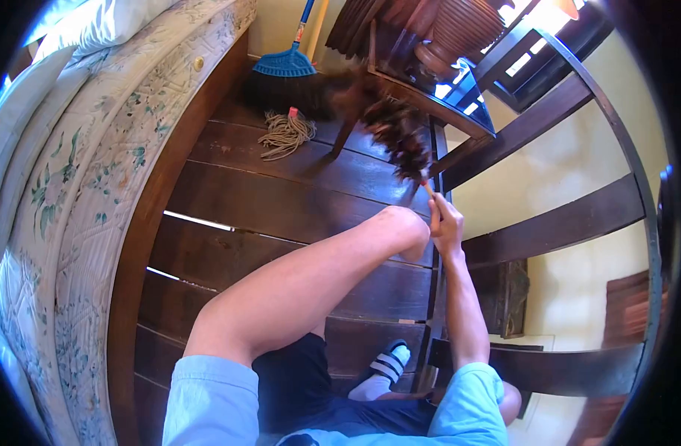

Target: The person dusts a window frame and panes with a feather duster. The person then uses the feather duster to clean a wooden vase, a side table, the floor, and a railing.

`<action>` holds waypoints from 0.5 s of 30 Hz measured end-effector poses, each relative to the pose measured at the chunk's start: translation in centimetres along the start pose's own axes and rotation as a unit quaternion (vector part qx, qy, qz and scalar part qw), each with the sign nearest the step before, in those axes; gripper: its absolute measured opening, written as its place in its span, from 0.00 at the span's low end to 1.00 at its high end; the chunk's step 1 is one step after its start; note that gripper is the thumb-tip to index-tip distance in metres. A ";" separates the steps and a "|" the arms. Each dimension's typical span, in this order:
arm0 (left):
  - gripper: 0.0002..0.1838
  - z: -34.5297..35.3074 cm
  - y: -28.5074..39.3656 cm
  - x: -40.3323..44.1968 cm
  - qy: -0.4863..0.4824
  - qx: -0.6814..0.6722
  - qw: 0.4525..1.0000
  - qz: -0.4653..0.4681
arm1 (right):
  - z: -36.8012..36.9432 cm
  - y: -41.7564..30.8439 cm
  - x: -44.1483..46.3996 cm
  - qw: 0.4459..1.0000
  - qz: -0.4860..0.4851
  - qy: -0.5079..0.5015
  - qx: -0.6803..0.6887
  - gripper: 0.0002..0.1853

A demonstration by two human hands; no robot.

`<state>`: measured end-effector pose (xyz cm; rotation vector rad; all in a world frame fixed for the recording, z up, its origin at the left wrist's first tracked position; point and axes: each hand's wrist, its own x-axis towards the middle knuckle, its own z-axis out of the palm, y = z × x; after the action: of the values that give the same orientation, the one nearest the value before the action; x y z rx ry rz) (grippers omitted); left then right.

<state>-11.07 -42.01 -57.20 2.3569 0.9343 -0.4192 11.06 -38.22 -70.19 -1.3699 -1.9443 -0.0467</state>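
Observation:
My right hand (446, 221) is closed around the thin handle of a feather duster (403, 141). The dark brown feathers point up and away from me, beside a small glass-topped wooden table (467, 123). Just left of my right hand is my left hand (411, 234), bent down at the wrist at the end of my raised forearm. Its fingers are hidden, so I cannot see whether it holds anything. A large ribbed brown vase (463, 37) stands on the table.
A blue broom (284, 63) leans near the far wall, with a string mop head (287, 135) on the dark plank floor (281, 182). A mattress with a floral cover (95, 186) lies along the left. Curved wooden slats (556, 223) rise at the right.

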 end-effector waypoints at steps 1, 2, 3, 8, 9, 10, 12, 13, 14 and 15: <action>0.25 -0.1 0.0 0.0 0.001 -0.004 1.000 0.001 | 0.3 0.4 0.3 1.000 -0.006 -0.008 0.001 0.08; 0.25 -0.1 -0.1 0.0 0.002 -0.002 1.000 0.002 | 0.6 1.2 0.4 1.000 -0.011 -0.016 0.001 0.08; 0.25 0.0 -0.2 0.1 0.002 0.001 1.000 0.005 | 0.8 1.4 0.5 1.000 -0.015 -0.022 0.001 0.08; 0.25 0.2 -0.8 0.1 0.018 -0.002 1.000 -0.002 | 0.8 0.4 0.7 0.975 0.003 -0.139 -0.171 0.09; 0.25 0.2 -0.9 0.0 0.024 -0.003 1.000 -0.005 | 1.3 0.1 0.6 0.986 0.005 -0.104 -0.133 0.10; 0.25 0.3 -0.9 0.0 0.029 -0.005 1.000 -0.006 | 1.8 0.0 0.3 0.993 0.008 -0.071 -0.095 0.10; 0.25 0.4 -1.1 -0.1 0.030 -0.009 0.999 -0.008 | 2.4 0.1 -0.2 0.995 0.020 -0.071 -0.061 0.11; 0.25 0.3 -1.2 -0.2 0.031 -0.010 0.999 -0.010 | 2.5 0.3 -0.5 0.992 0.030 -0.106 -0.066 0.10; 0.25 0.3 -1.2 -0.1 0.032 -0.004 0.999 -0.008 | 2.6 0.4 -0.8 0.987 0.040 -0.141 -0.071 0.10; 0.25 0.3 -1.1 -0.1 0.034 0.001 0.999 -0.006 | 2.7 0.1 -0.9 0.981 0.052 -0.170 -0.078 0.09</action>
<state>-11.99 -41.56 -57.80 2.3811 0.9809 -0.3472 9.81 -37.71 -72.69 -1.6693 -2.1813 0.0913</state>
